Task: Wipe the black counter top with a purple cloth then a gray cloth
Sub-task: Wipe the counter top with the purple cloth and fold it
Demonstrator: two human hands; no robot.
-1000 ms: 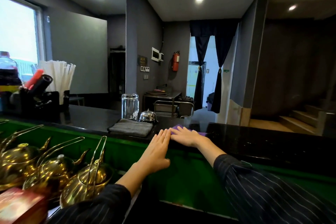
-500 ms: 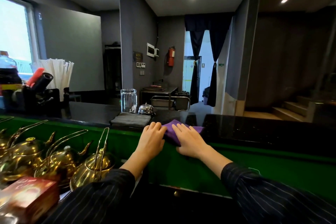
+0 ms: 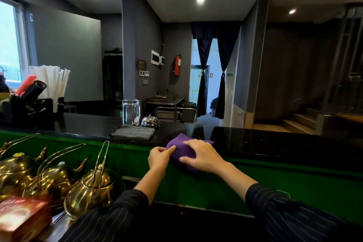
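Note:
The purple cloth [image 3: 181, 146] hangs over the near edge of the black counter top [image 3: 275, 141], partly draped down the green front. My right hand [image 3: 202, 156] lies flat on the cloth, fingers spread. My left hand [image 3: 160, 158] pinches the cloth's left corner between thumb and fingers. A folded gray cloth [image 3: 132, 133] rests on the counter to the left, untouched.
An upturned glass [image 3: 131, 112] and a silver call bell [image 3: 150, 122] stand behind the gray cloth. A black holder with straws and tools [image 3: 35, 102] sits at far left. Several brass teapots [image 3: 92, 188] and a red box [image 3: 21, 216] lie below the counter.
Both hands pulled the purple cloth from the counter top toward me over the near edge. The left hand went from lying flat beside it to pinching its corner.

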